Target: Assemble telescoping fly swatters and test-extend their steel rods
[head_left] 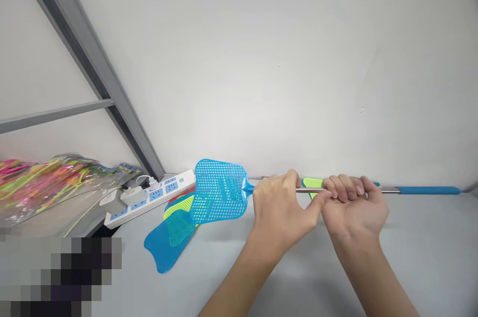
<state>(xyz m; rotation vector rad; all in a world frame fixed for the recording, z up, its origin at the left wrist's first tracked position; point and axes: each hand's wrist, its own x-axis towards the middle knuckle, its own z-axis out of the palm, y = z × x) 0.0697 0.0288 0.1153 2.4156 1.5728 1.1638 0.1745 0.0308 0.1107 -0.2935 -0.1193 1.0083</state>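
A blue fly swatter point(221, 191) with a perforated paddle lies level across the middle of the head view, its thin metal rod running right to a blue grip point(429, 190). My left hand point(280, 210) is closed around the rod just beside the paddle, thumb stretched along it to the right. Palm turned up, my right hand point(353, 205) wraps its fingers over the rod farther along, close to the left thumb. Behind and below the paddle, more swatters lie on the table: a blue one point(168, 250) and a yellow-green one point(179, 207), partly covered.
At the left, a white power strip point(149, 197) carries plugged-in chargers. Colourful plastic-wrapped goods point(56, 182) lie beyond a grey metal frame point(108, 78). Another yellow-green swatter point(312, 183) shows behind the rod. A pale wall point(261, 58) rises behind the grey table point(429, 252).
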